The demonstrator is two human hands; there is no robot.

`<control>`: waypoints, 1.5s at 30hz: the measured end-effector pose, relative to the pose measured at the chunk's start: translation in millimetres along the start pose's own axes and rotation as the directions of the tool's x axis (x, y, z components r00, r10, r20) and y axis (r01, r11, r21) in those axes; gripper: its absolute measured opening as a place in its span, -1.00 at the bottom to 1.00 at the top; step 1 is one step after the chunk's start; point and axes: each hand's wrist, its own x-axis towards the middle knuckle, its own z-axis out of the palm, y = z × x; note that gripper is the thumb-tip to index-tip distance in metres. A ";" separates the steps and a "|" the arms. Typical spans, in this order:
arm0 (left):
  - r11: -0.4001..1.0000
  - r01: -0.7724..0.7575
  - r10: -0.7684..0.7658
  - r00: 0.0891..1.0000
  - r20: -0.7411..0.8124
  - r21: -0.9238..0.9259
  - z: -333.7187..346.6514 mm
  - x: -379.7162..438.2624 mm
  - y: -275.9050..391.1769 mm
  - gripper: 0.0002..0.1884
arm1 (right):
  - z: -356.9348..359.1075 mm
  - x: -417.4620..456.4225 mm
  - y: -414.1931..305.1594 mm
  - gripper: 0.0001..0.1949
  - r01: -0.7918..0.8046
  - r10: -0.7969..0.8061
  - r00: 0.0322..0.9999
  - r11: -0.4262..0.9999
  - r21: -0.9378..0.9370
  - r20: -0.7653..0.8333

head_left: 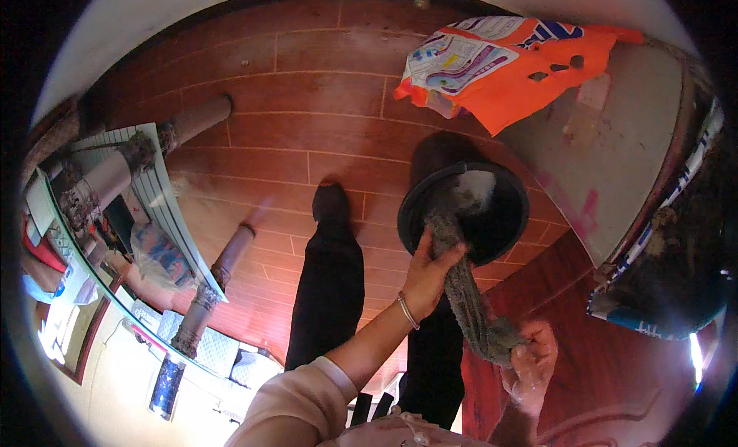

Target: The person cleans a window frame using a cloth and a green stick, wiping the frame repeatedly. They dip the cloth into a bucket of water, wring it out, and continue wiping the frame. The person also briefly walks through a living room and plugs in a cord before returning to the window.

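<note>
A long, bunched grey-green cloth is stretched between my two hands. My left hand, with a bracelet at the wrist, grips it just at the near rim of a black bucket. The cloth's upper end hangs into the bucket's mouth. A pale patch shows inside the bucket; I cannot tell what it is. Lower and to the right, my right hand pinches the cloth's other end between thumb and fingers.
An orange printed plastic bag lies on a grey-white surface beyond the bucket. At left stands a glass-topped table with thick metal legs and a lower shelf. Reddish wood-look flooring surrounds my feet, and a dark red wooden panel is at right.
</note>
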 end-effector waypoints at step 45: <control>0.815 -0.212 0.239 0.971 0.020 0.539 -21.3 -19.0 -3.6 -0.59 | -27.7 177.5 154.7 -0.68 0.379 -0.333 0.914 0.490 -0.785 0.233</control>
